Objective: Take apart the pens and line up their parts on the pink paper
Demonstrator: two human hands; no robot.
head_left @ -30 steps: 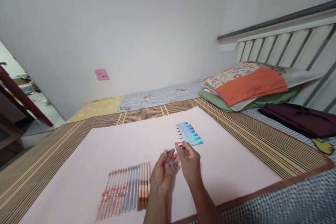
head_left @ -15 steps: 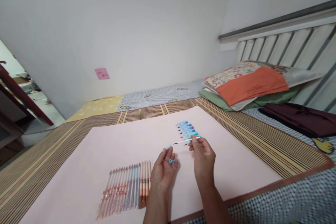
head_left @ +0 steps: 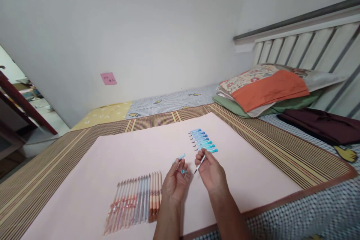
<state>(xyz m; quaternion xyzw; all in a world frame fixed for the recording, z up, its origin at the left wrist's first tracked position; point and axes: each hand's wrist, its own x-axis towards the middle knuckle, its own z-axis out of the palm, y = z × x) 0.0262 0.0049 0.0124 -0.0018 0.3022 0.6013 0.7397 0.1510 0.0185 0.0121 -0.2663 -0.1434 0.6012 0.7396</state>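
Between its fingertips my left hand [head_left: 176, 183] pinches a light blue pen barrel [head_left: 181, 156]; a small teal-rimmed cap [head_left: 184, 171] also rests in its curled fingers. My right hand [head_left: 210, 168] holds a thin white refill [head_left: 200, 164] with a dark tip that points down and left. Just beyond the right hand lies a row of blue and teal refill-like pieces [head_left: 201, 139] with dark tips. To the left of my left hand, several pens [head_left: 132, 202] lie side by side, pinkish, grey and orange-brown, on the pale pink sheet [head_left: 152, 150].
The sheet lies on a striped mat [head_left: 247, 135]. Pillows [head_left: 270, 86] and a folded dark cloth [head_left: 320, 125] are at the right, beside a white radiator [head_left: 303, 50]. A pink note [head_left: 108, 78] is on the wall.
My right hand has turned and drawn slightly toward me, swinging the white refill from nearly level to tip-down. It has uncovered more of the blue row. My left hand has barely moved.
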